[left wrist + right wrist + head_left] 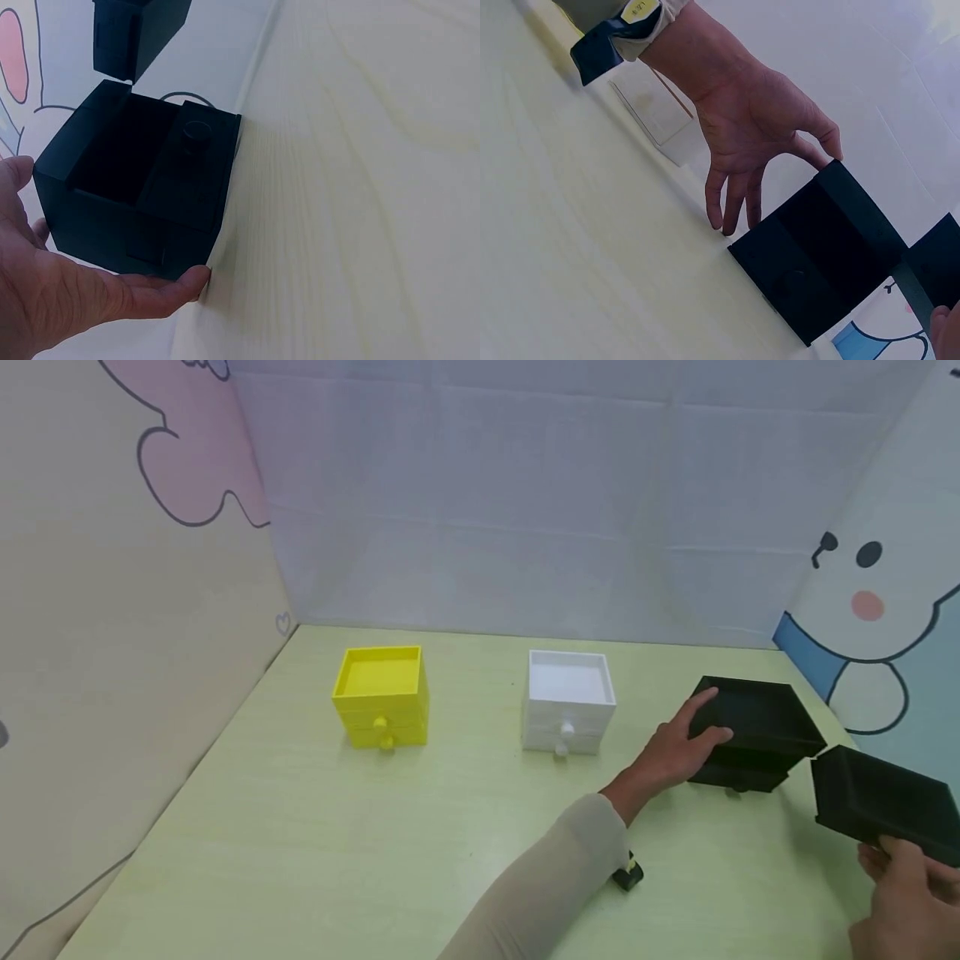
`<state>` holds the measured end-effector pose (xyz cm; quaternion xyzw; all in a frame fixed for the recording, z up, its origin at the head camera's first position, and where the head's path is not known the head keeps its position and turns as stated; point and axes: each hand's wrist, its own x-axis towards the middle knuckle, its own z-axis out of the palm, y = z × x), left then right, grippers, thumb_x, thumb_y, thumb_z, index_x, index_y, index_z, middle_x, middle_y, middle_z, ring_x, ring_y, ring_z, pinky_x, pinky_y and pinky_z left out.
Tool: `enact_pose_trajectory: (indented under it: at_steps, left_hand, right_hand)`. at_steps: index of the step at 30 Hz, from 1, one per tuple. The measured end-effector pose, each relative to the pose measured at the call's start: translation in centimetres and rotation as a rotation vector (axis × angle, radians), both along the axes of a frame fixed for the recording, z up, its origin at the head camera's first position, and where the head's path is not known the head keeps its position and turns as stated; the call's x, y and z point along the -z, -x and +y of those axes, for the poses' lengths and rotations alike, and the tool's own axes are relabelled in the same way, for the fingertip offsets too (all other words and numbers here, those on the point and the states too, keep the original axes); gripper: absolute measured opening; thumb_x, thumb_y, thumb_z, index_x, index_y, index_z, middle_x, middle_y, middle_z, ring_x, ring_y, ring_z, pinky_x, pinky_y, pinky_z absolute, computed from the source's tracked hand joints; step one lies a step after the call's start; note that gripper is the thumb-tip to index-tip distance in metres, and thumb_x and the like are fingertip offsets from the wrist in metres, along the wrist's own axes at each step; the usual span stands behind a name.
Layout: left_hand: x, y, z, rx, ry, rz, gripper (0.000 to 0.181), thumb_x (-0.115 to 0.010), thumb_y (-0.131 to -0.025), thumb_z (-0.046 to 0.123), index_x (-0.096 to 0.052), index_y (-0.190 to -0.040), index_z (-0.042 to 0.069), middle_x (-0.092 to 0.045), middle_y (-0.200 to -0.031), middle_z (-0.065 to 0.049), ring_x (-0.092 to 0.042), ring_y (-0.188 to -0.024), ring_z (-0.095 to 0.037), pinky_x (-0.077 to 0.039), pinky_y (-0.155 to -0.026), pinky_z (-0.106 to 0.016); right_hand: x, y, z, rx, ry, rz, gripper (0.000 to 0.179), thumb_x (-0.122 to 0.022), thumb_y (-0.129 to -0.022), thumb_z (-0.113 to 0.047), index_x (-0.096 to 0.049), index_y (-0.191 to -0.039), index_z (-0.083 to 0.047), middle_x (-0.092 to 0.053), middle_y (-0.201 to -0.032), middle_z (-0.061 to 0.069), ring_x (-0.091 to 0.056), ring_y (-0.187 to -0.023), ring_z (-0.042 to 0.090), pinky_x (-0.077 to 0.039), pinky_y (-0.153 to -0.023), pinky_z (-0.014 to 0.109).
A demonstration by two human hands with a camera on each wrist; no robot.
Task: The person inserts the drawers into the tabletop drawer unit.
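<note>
A small black drawer cabinet (761, 722) stands at the right of the table in the head view. My left hand (670, 750) holds it by its left side, the fingers spread from the top rim down the wall. The left wrist view shows the cabinet's upper slot (124, 154) hollow, and a lower drawer with a round knob (197, 136) sitting inside. To the right, apart from the cabinet and above the table, my right hand (911, 893) pinches a black drawer (885, 793) by its near side. That drawer is tilted; its knob cannot be seen.
A yellow drawer cabinet (381, 697) stands left of centre, and a white one (570, 702) stands between it and the black one. Both have front knobs. A black wrist device (628, 872) shows beside the left sleeve (551, 877). Walls enclose the table's back and sides.
</note>
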<state>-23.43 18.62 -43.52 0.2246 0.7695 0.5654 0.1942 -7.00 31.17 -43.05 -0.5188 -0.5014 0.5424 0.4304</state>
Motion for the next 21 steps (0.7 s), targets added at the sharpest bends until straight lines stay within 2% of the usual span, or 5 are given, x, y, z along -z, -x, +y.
enact_pose_trajectory:
  at_steps: [4, 7, 9, 17, 21]
  left_hand:
    - [0.0, -0.1, 0.0, 0.005, -0.007, 0.002, 0.051, -0.048, -0.09, 0.053, -0.023, -0.133, 0.064, -0.033, -0.142, 0.019, -0.042, -0.126, -0.014, -0.042, -0.092, -0.045]
    - [0.0, -0.3, -0.2, 0.02, -0.018, 0.002, 0.051, -0.048, -0.091, 0.052, -0.022, -0.134, 0.063, -0.034, -0.142, 0.019, -0.042, -0.126, -0.013, -0.042, -0.091, -0.043]
    - [0.0, -0.3, -0.3, 0.028, -0.023, 0.003, 0.051, -0.047, -0.091, 0.052, -0.023, -0.134, 0.063, -0.033, -0.142, 0.019, -0.041, -0.127, -0.012, -0.043, -0.091, -0.042]
    - [0.2, -0.3, -0.4, 0.037, -0.044, 0.01, 0.05, -0.047, -0.091, 0.052, -0.023, -0.134, 0.062, -0.033, -0.142, 0.019, -0.042, -0.125, -0.011, -0.044, -0.089, -0.04]
    - [0.3, -0.2, -0.3, 0.042, -0.05, 0.01, 0.05, -0.047, -0.092, 0.052, -0.023, -0.134, 0.062, -0.033, -0.142, 0.02, -0.043, -0.124, -0.01, -0.044, -0.089, -0.04]
  right_hand:
    - [0.0, -1.0, -1.0, -0.016, 0.005, -0.053, 0.01, -0.054, -0.092, -0.022, -0.053, -0.086, -0.03, -0.059, -0.089, -0.017, -0.052, -0.059, -0.011, -0.042, -0.064, 0.005]
    - [0.2, -2.0, -2.3, -0.077, 0.017, -0.225, 0.009, -0.051, -0.094, -0.034, -0.053, -0.102, -0.038, -0.063, -0.114, -0.009, -0.054, -0.073, -0.01, -0.039, -0.094, 0.021]
    - [0.3, -2.4, -3.0, -0.115, 0.013, -0.325, 0.015, -0.048, -0.094, -0.04, -0.051, -0.108, -0.043, -0.06, -0.123, -0.01, -0.052, -0.077, -0.01, -0.035, -0.097, 0.023]
    - [1.2, -1.8, -3.7, -0.167, 0.006, -0.188, 0.007, -0.06, -0.089, -0.027, -0.061, -0.096, -0.029, -0.055, -0.081, -0.023, -0.052, -0.054, -0.014, -0.039, -0.095, 0.021]
    - [1.5, -1.2, -3.7, -0.194, -0.014, -0.119, 0.005, -0.061, -0.088, -0.02, -0.062, -0.093, -0.022, -0.056, -0.081, -0.017, -0.056, -0.054, -0.011, -0.046, -0.064, 0.008]
